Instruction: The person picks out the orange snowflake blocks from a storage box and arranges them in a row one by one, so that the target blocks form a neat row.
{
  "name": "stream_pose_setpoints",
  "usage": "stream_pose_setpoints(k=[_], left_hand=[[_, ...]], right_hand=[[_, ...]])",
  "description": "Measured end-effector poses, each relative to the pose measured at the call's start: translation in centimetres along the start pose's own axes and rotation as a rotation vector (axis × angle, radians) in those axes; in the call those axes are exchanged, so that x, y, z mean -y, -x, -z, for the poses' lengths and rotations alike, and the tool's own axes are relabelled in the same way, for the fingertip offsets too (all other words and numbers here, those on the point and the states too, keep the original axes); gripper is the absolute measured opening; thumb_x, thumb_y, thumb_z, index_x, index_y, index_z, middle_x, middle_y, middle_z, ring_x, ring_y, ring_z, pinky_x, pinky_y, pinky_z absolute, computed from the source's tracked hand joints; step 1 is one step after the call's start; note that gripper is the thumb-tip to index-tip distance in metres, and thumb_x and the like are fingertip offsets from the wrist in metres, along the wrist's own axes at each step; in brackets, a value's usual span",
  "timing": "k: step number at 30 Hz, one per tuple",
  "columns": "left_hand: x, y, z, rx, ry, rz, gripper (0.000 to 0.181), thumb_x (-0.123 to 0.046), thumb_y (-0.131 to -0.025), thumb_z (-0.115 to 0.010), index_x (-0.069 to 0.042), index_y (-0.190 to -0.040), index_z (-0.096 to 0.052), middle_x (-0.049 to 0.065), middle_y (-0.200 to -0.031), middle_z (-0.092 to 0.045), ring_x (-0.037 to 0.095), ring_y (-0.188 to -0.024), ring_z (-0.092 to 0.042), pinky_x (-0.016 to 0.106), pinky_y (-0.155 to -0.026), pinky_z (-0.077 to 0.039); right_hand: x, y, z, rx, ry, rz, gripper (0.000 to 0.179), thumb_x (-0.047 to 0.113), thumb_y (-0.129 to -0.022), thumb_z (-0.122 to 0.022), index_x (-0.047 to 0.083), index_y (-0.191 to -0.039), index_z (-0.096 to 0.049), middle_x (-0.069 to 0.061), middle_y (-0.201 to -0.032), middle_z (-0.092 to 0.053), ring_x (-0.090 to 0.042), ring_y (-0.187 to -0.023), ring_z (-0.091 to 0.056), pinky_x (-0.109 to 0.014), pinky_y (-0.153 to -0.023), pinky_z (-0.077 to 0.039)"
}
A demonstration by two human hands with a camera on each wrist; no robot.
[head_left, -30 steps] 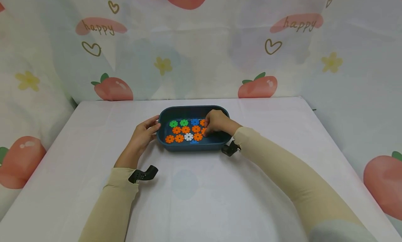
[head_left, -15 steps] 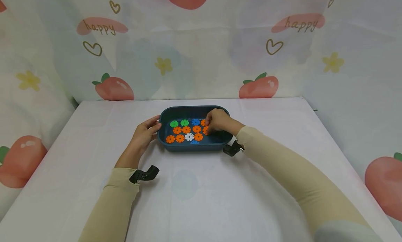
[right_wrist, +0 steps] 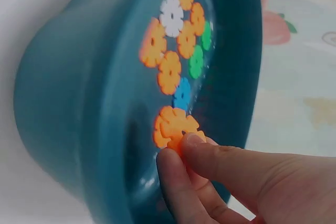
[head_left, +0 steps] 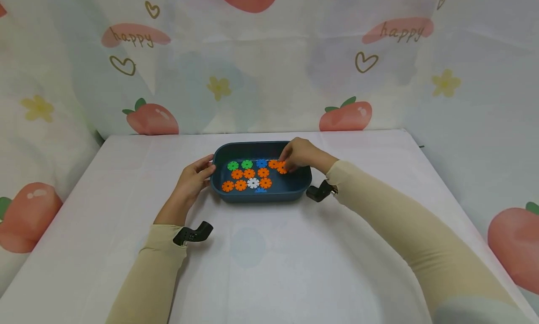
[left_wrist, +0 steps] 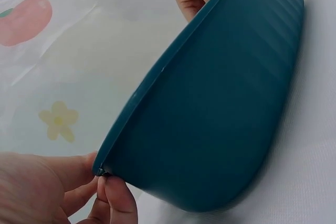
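A dark blue oblong tray (head_left: pixel 261 198) stands on the white table. My left hand (head_left: pixel 191 181) pinches its left end by the rim, thumb and fingertips on either side, as the left wrist view shows. Inside the tray, my right hand (head_left: pixel 305 154) pinches an orange snowflake building disc (right_wrist: pixel 177 124) between thumb and index finger. That disc overlaps another orange disc (head_left: pixel 273 164) at the tray's back right. Several more snowflake discs lie flat in rows: orange ones (head_left: pixel 228 186), two green (head_left: pixel 233 165), a white (head_left: pixel 253 183) and a blue (head_left: pixel 261 163).
At the front wall inside the tray, a further blue disc (head_left: pixel 260 190) is partly hidden. A white cloth (head_left: pixel 248 286) covers the table. Behind it hangs a printed fabric backdrop (head_left: pixel 269 81). A black wrist camera (head_left: pixel 320 191) on the right sleeve sits close to the tray's front right corner.
My right hand has shifted right and towards the back of the tray with the orange snowflake disc, away from the middle row. The left hand keeps its grip on the rim.
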State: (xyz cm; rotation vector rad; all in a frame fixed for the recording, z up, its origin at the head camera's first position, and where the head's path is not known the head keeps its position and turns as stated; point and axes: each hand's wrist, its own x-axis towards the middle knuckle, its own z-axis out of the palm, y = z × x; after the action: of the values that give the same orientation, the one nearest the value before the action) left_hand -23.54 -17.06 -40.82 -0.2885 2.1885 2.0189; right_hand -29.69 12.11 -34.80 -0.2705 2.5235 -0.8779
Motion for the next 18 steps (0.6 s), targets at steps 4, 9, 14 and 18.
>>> stream_pose_setpoints(k=[4, 9, 14, 18], left_hand=[[0.0, 0.1, 0.0, -0.003, 0.005, 0.006, 0.049, -0.016, -0.102, -0.053, -0.016, -0.150, -0.043, 0.004, -0.123, -0.047, 0.012, -0.096, -0.049, 0.015, -0.074, -0.049], [-0.1, 0.2, 0.0, -0.006, 0.027, 0.029, 0.048, -0.016, -0.102, -0.053, -0.017, -0.149, -0.044, 0.002, -0.122, -0.047, 0.013, -0.099, -0.049, 0.018, -0.079, -0.050], [-0.2, 0.2, 0.0, -0.010, 0.044, 0.058, 0.048, -0.018, -0.102, -0.054, -0.020, -0.148, -0.046, 0.000, -0.120, -0.048, 0.014, -0.099, -0.049, 0.018, -0.079, -0.050], [-0.3, 0.2, 0.0, -0.021, 0.049, 0.072, 0.048, -0.019, -0.100, -0.057, -0.020, -0.147, -0.048, 0.001, -0.122, -0.049, 0.014, -0.100, -0.050, 0.017, -0.079, -0.050]], right_hand=[[0.0, 0.4, 0.8, 0.013, -0.036, -0.012, 0.022, -0.004, -0.087, -0.069, -0.006, -0.109, -0.069, -0.018, -0.099, -0.067, -0.021, -0.079, -0.070, -0.038, -0.082, -0.058], [0.1, 0.7, 1.8, 0.028, -0.092, -0.036, 0.024, -0.004, -0.087, -0.069, -0.007, -0.112, -0.068, -0.020, -0.104, -0.069, -0.018, -0.078, -0.069, -0.037, -0.082, -0.058], [-0.3, 1.1, 2.8, 0.025, -0.121, -0.041, 0.027, -0.004, -0.088, -0.068, -0.009, -0.114, -0.066, -0.021, -0.106, -0.068, -0.017, -0.077, -0.069, -0.033, -0.079, -0.058], [-0.6, 1.3, 3.4, 0.020, -0.123, -0.050, 0.027, -0.003, -0.089, -0.066, -0.008, -0.116, -0.066, -0.022, -0.109, -0.067, -0.021, -0.082, -0.070, -0.030, -0.077, -0.058]])
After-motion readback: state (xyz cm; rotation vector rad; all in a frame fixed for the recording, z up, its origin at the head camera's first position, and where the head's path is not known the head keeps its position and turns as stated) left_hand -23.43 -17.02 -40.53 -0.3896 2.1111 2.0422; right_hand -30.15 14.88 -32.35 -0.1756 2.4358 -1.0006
